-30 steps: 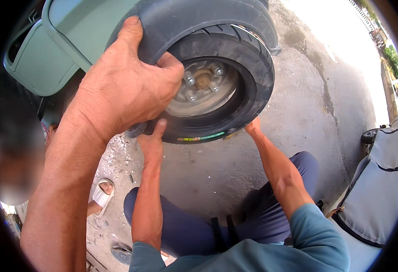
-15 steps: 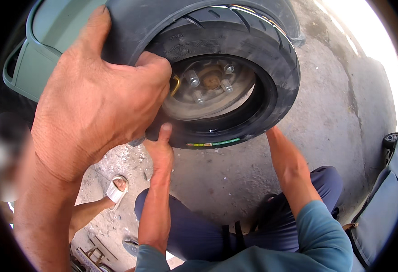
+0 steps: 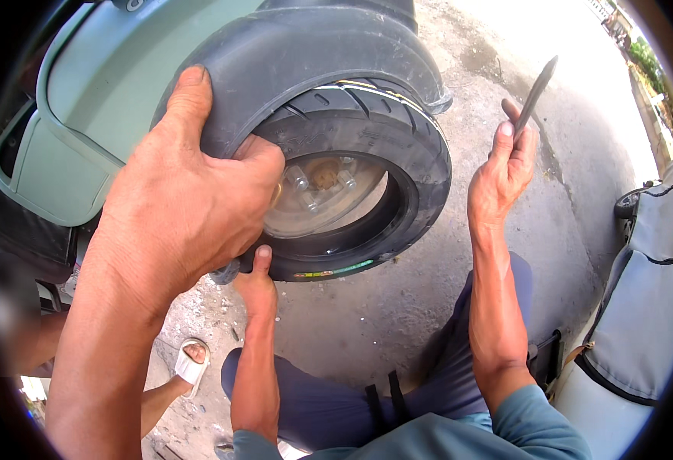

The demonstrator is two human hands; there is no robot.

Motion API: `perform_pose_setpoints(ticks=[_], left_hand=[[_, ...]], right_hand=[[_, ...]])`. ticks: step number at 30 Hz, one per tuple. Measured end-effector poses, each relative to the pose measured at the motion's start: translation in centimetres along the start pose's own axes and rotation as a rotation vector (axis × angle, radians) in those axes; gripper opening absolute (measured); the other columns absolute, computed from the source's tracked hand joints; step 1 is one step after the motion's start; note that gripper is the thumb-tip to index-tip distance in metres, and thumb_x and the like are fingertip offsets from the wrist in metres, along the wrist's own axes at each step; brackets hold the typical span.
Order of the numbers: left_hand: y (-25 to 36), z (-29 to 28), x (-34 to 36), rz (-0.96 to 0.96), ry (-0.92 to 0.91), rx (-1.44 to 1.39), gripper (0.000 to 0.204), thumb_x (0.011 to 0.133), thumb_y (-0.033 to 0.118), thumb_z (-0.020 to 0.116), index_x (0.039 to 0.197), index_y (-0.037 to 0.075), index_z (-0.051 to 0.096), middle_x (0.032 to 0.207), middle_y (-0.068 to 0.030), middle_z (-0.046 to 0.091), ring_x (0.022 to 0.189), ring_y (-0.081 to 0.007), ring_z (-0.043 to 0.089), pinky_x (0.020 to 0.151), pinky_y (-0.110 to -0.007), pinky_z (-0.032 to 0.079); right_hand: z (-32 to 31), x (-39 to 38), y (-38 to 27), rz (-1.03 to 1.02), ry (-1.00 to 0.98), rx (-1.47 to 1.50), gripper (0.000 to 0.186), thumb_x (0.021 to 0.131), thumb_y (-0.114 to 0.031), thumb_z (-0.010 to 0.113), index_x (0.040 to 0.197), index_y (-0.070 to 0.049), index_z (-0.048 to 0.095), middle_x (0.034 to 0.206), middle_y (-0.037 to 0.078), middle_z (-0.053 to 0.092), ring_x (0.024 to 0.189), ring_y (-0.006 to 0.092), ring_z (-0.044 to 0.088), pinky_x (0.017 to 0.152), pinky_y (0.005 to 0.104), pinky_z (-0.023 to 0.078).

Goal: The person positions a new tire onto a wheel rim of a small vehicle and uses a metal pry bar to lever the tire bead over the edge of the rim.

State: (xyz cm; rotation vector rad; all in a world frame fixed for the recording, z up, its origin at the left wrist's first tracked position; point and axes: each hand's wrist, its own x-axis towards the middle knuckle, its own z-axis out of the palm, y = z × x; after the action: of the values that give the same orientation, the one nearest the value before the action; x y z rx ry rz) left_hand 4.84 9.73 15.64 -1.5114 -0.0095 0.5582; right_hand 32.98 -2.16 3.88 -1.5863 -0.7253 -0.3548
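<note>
A black scooter tyre (image 3: 421,172) sits tilted under a dark plastic fender (image 3: 306,50), around a wheel hub (image 3: 321,180) with several studs. My left hand (image 3: 257,285) grips the tyre's lower left edge, thumb on the sidewall and fingers hidden behind. Off to the right and apart from the tyre, my right hand (image 3: 509,169) is closed round a flat grey tyre lever (image 3: 537,90) that points up and right. Another person's hand (image 3: 187,184), large and close at the left, grasps the fender's edge.
The pale green scooter body (image 3: 137,61) fills the upper left. A white sandal (image 3: 191,368) on a person's foot stands on the concrete floor (image 3: 352,330) at lower left. Along the right edge is a grey-covered vehicle (image 3: 635,322).
My right hand has left the tyre's lower right side and is now raised to the right, with the tyre lever in sight. My left hand stays on the tyre; the view has shifted.
</note>
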Motion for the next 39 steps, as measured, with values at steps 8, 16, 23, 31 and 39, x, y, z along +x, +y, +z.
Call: perform_pose_setpoints(ticks=[8,16,23,31,39], left_hand=[[-5.0,-0.8,-0.6,0.254,0.125,-0.086,0.052,0.077,0.043,0.089,0.089,0.002,0.06,0.076,-0.0108,0.068,0.069,-0.0202,0.067,0.066,-0.032,0.056],[-5.7,-1.1,-0.9,0.202,0.065,-0.549,0.032,0.085,0.024,0.08,0.097,-0.003,0.069,0.075,-0.0039,0.067,0.079,-0.0219,0.07,0.094,-0.051,0.055],[-6.6,-1.0,-1.1,0.286,0.084,-0.553,0.016,0.085,0.021,0.074,0.097,0.011,0.08,0.096,-0.0042,0.064,0.1,-0.0244,0.068,0.1,-0.064,0.052],[-6.9,-1.0,-1.4,0.406,0.104,-0.482,0.018,0.086,0.022,0.077,0.102,0.015,0.079,0.1,-0.001,0.064,0.112,-0.0202,0.06,0.097,-0.061,0.057],[-6.5,-0.5,-1.9,0.435,0.116,-0.414,0.018,0.085,0.021,0.078,0.102,0.014,0.078,0.101,-0.0008,0.064,0.112,-0.0206,0.059,0.096,-0.059,0.059]], right_hand=[[5.3,0.6,-5.9,-0.347,-0.161,-0.099,0.03,0.098,-0.021,0.061,0.125,-0.008,0.063,0.097,0.013,0.058,0.084,0.0338,0.06,0.072,0.0418,0.049],[6.6,-0.2,-6.0,-0.275,-0.123,-0.114,0.029,0.098,-0.017,0.057,0.126,-0.014,0.063,0.106,0.014,0.063,0.092,0.0373,0.064,0.075,0.0447,0.051],[6.4,0.5,-5.0,-0.288,-0.187,-0.082,0.045,0.099,-0.046,0.058,0.131,-0.014,0.061,0.11,0.013,0.063,0.096,0.036,0.064,0.08,0.0461,0.051],[5.7,0.7,-4.8,-0.4,-0.247,-0.115,0.053,0.102,-0.053,0.051,0.134,-0.011,0.057,0.109,0.014,0.062,0.098,0.0352,0.063,0.081,0.0454,0.05],[5.8,0.3,-5.3,-0.373,-0.311,-0.102,0.051,0.104,-0.047,0.046,0.139,-0.01,0.053,0.122,0.017,0.062,0.109,0.038,0.063,0.088,0.0461,0.05]])
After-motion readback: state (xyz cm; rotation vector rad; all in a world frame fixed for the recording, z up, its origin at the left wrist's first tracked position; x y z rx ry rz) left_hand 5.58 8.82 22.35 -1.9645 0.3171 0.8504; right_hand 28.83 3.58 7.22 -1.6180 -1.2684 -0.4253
